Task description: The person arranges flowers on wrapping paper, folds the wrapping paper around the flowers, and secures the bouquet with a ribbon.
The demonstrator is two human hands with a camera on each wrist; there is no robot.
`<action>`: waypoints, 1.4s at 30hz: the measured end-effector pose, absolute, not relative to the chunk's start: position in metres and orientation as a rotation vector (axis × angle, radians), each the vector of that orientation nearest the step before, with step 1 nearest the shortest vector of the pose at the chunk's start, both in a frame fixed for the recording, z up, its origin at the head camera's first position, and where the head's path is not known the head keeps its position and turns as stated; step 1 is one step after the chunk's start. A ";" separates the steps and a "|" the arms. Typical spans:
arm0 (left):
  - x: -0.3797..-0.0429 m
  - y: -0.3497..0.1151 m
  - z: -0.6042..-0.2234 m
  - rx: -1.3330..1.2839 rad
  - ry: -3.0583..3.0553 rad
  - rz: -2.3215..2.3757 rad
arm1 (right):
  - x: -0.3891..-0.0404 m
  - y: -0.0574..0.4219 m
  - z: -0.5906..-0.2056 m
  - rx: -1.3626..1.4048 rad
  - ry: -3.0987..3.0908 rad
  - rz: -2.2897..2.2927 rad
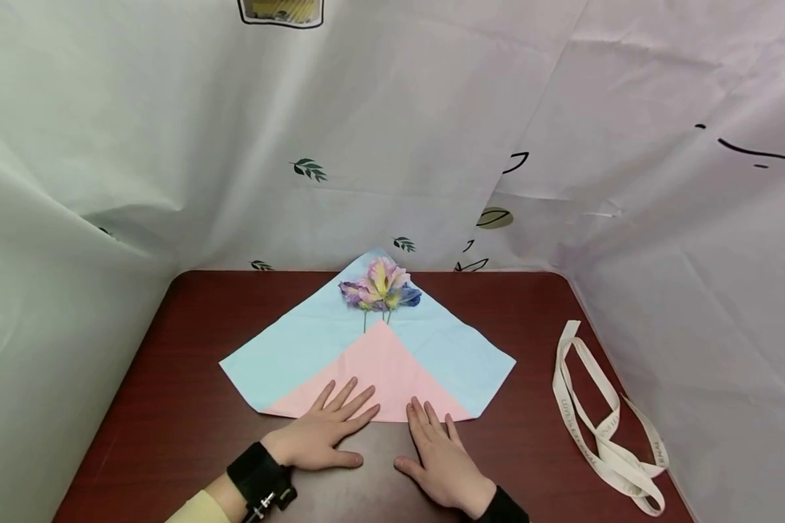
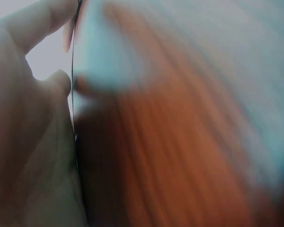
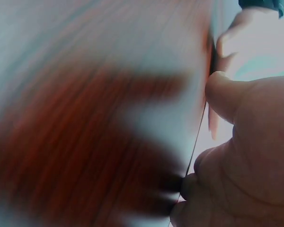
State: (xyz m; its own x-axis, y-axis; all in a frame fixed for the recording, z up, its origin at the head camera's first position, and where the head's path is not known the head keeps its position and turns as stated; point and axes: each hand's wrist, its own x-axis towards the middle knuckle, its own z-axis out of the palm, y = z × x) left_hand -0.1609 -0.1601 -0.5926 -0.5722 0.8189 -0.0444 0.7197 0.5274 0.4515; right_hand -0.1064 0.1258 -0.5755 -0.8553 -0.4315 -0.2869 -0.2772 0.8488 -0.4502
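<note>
A sheet of wrapping paper, light blue with its near corner folded up to show a pink triangle, lies on the table. Purple, pink and blue flowers rest on its upper part, their thin stems running under the pink fold. My left hand lies flat with spread fingers over the fold's lower left edge. On the lower right edge rest the straight fingers of my right hand. Both wrist views show a palm close up beside the blurred wooden surface; the paper is barely readable there.
A cream ribbon with printed lettering lies in loose loops at the table's right side. The dark red tabletop ends against a pale patterned cloth that hangs at the back and both sides.
</note>
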 end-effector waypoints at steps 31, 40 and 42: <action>-0.150 -0.239 -0.596 1.147 2.818 0.638 | -0.117 0.180 -0.575 -0.529 2.670 -0.692; -0.160 -0.234 -0.580 1.575 3.002 0.155 | -0.138 0.208 -0.573 -0.611 2.622 -0.737; -0.158 -0.232 -0.580 1.629 3.015 0.119 | -0.142 0.211 -0.571 -0.616 2.615 -0.734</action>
State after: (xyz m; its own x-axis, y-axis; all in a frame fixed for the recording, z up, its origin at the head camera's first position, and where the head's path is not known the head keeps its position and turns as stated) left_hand -0.1580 -0.2323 -0.5801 -0.5167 0.8086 0.2815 0.8283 0.5553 -0.0747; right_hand -0.1425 0.2105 -0.5710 -0.8422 -0.4944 -0.2152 -0.3102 0.7707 -0.5565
